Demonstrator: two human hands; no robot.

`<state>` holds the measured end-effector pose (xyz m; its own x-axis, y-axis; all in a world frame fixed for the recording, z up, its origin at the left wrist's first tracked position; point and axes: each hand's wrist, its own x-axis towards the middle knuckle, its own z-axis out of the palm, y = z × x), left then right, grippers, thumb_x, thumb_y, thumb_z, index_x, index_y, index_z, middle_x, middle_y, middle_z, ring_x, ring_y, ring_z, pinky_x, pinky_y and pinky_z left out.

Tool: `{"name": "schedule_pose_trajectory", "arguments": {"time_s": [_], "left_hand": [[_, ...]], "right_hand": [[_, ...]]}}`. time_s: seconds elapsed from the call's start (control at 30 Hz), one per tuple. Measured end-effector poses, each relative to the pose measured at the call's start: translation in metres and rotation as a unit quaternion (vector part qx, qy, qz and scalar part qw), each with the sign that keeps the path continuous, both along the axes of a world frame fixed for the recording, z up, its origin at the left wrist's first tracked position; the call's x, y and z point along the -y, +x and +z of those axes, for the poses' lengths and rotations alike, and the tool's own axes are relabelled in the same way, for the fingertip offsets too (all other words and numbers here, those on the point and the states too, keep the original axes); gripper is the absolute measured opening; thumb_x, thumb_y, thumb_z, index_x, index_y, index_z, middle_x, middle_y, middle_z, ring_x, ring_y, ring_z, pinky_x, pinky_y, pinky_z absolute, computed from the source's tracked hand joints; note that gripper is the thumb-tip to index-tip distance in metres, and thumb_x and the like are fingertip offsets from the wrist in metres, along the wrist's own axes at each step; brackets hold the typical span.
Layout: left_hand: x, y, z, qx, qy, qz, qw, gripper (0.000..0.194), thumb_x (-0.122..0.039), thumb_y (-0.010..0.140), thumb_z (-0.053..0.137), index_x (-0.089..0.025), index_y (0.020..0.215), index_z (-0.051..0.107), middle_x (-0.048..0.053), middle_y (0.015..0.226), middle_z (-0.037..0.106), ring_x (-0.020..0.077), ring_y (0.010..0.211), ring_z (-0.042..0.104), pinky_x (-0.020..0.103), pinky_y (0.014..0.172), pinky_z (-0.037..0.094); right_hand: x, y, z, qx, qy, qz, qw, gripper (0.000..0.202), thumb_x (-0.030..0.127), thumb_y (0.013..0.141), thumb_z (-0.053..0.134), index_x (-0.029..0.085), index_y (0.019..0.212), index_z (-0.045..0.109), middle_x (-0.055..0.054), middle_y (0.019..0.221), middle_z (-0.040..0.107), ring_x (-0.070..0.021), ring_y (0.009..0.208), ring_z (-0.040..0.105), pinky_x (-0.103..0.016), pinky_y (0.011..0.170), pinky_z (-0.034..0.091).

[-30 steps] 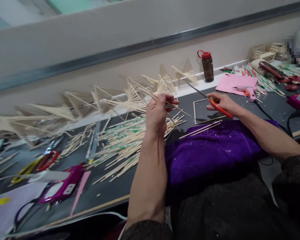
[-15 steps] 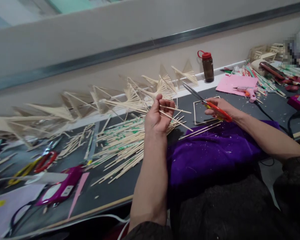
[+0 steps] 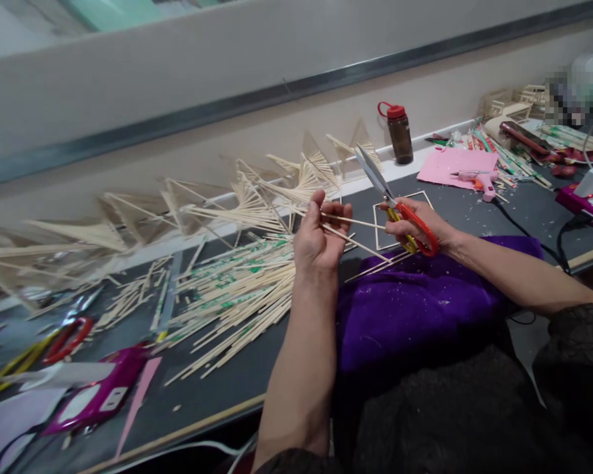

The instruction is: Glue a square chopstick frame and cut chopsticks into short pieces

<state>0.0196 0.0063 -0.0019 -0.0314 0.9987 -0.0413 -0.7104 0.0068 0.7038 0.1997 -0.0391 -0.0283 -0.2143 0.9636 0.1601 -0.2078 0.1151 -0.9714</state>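
Note:
My left hand (image 3: 321,237), palm turned up, is closed around two thin wooden sticks (image 3: 356,245) that point to the right. In my right hand (image 3: 418,224) is a pair of scissors (image 3: 400,214) with red and yellow handles, its blades pointing up and to the left. The far end of one held stick reaches close to my right fingers; whether they touch it I cannot tell. Behind the scissors a square stick frame (image 3: 376,224) lies on the dark table. Below my hands a purple cloth (image 3: 415,303) covers the table's edge and my lap.
Loose sticks (image 3: 247,313) are heaped left of my left forearm. Fan-shaped stick models (image 3: 242,207) line the wall. A bottle (image 3: 400,135), pink sheet (image 3: 437,164) and pink glue gun (image 3: 481,181) are at the right. Purple power strips (image 3: 101,388) and other scissors (image 3: 69,339) lie left.
My two hands have come closer together, and the scissors have shifted left with their blades tilted more upright. The whole view has swung slightly.

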Motion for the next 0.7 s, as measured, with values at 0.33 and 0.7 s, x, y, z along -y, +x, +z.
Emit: {"name": "schedule_pose_trajectory", "arguments": {"time_s": [0.33, 0.7], "left_hand": [[-0.007, -0.002, -0.02, -0.033, 0.032, -0.017, 0.999, 0.028, -0.028, 0.094, 0.048, -0.018, 0.077, 0.068, 0.001, 0.065, 0.07, 0.0103, 0.071, 0.069, 0.03, 0.087, 0.055], [-0.008, -0.007, -0.026, -0.051, 0.034, -0.021, 0.998, 0.031, -0.024, 0.095, 0.043, -0.019, 0.08, 0.069, 0.004, 0.081, 0.075, 0.0144, 0.091, 0.07, 0.035, 0.096, 0.051]], "right_hand": [[-0.008, 0.002, -0.006, 0.003, 0.016, -0.053, 0.998, 0.042, 0.02, 0.061, 0.063, 0.018, 0.101, 0.049, 0.007, 0.063, 0.051, -0.0063, 0.045, 0.043, -0.024, 0.045, 0.036], [-0.018, 0.019, -0.005, 0.017, 0.021, -0.109, 0.994, 0.043, 0.023, 0.059, 0.063, 0.018, 0.101, 0.054, 0.008, 0.054, 0.05, -0.0081, 0.041, 0.044, -0.024, 0.04, 0.034]]}}
